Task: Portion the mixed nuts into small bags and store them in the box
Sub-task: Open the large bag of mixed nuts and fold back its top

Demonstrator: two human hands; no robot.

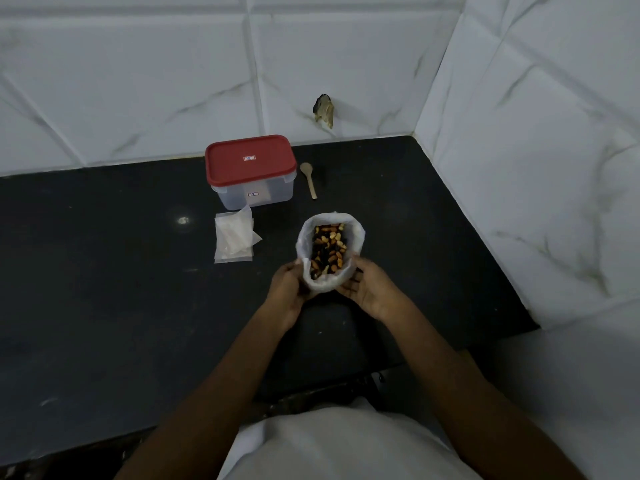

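Note:
A large white plastic bag (353, 233) stands open on the black counter (104, 271), with mixed nuts (329, 249) showing inside. My left hand (289, 289) grips its lower left side and my right hand (367, 289) holds its lower right side. A small pile of clear small bags (233, 240) lies flat to the left of the nut bag. Behind them stands a clear plastic box (254, 195) closed with a red lid (250, 160). A wooden spoon (309, 180) lies to the right of the box.
White marble-look tiled walls (536, 168) close off the back and the right of the counter. A dark chipped hole (323, 110) marks the back wall. The counter's near edge runs just in front of my body.

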